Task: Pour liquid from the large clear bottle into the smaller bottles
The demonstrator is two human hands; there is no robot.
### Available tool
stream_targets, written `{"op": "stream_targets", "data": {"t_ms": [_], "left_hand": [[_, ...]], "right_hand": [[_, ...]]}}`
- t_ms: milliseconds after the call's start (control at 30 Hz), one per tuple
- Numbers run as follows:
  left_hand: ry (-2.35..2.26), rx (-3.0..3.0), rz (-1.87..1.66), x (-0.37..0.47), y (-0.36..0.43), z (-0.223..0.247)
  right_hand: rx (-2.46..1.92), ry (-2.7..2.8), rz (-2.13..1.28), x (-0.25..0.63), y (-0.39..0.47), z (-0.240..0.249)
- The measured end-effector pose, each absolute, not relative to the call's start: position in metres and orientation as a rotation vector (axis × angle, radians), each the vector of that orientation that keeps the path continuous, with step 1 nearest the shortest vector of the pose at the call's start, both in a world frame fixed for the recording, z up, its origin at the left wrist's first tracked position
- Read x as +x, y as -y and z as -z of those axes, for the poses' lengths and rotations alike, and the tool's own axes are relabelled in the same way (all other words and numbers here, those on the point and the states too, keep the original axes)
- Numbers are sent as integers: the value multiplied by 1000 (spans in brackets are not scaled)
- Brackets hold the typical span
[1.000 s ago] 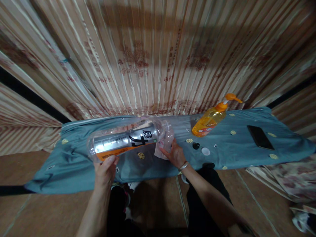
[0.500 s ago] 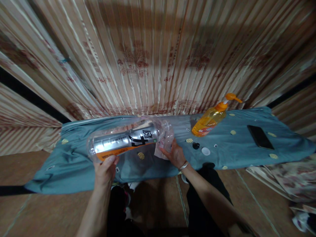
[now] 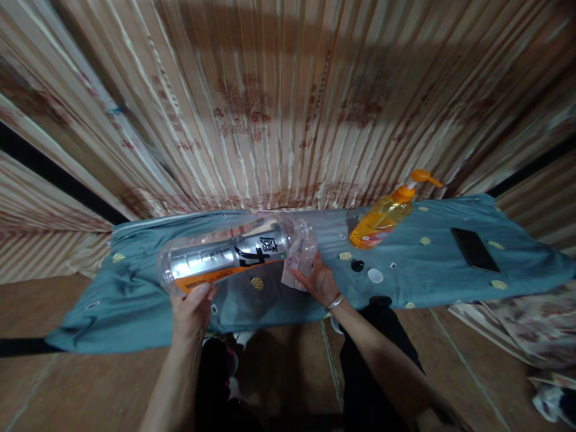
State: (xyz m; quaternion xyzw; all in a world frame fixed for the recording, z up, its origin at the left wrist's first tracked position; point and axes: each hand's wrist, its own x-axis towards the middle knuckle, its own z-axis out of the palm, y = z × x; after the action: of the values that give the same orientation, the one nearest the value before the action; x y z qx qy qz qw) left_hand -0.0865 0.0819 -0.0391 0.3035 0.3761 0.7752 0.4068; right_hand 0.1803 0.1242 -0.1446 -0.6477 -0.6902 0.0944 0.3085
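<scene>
A large clear plastic bottle (image 3: 216,257) with a silver and orange label and black characters lies nearly level above the blue-green cloth. My left hand (image 3: 192,306) grips its left end from below, thumb on the label's orange edge. At the right end, my right hand (image 3: 318,281) is closed on a thin pale tissue (image 3: 294,277), which rests against the bottle's clear neck end. The fingers behind the tissue are mostly hidden. Right of that hand, a small black cap (image 3: 357,265) and a white round lid (image 3: 375,275) lie on the cloth.
A pump bottle (image 3: 381,219) of orange liquid stands on the blue-green cloth (image 3: 135,300) at the right. Farther right lies a dark phone (image 3: 474,249). Behind the narrow covered surface hangs a striped curtain (image 3: 279,120). My legs and the brown floor (image 3: 288,372) are below.
</scene>
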Motion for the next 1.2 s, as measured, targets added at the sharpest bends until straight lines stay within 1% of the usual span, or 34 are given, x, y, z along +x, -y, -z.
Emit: {"op": "stream_targets", "data": {"t_ms": [267, 567, 1000, 1200], "left_hand": [[-963, 778, -1936, -86, -82, 37], [-997, 740, -1948, -84, -82, 34], [-957, 746, -1962, -88, -83, 41], [-978, 737, -1956, -85, -82, 36]], "right_hand": [[-1678, 1820, -243, 181, -125, 147], [-1670, 1795, -308, 181, -124, 145], [-1626, 1814, -285, 182, -125, 146], [-1659, 1816, -234, 182, -125, 150]]}}
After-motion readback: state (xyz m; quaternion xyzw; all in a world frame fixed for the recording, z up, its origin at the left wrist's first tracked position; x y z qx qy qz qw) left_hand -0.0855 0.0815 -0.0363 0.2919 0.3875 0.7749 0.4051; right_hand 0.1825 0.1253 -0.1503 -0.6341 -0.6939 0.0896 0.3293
